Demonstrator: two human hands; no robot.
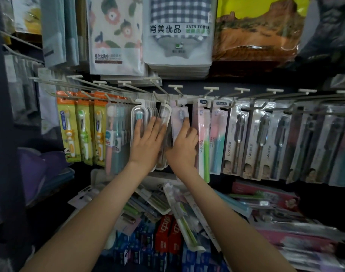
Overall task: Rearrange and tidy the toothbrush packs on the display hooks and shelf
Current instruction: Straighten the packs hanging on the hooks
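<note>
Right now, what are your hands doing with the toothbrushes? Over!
Left hand flat on clear-cased toothbrush pack. Right hand grips pale pink toothbrush pack. Loose packs heaped below.

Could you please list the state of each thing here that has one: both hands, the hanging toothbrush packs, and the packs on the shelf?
white-framed pack: hanging on its hook.
clear pack: hanging askew.
pale pink pack: hanging, slightly tilted.
grey packs: hanging in a row.
shelf packs: lying loose, in a disordered heap.
left hand: fingers straight, flat on the white-framed pack.
right hand: fingers curled, gripping the pale pink pack.
</note>
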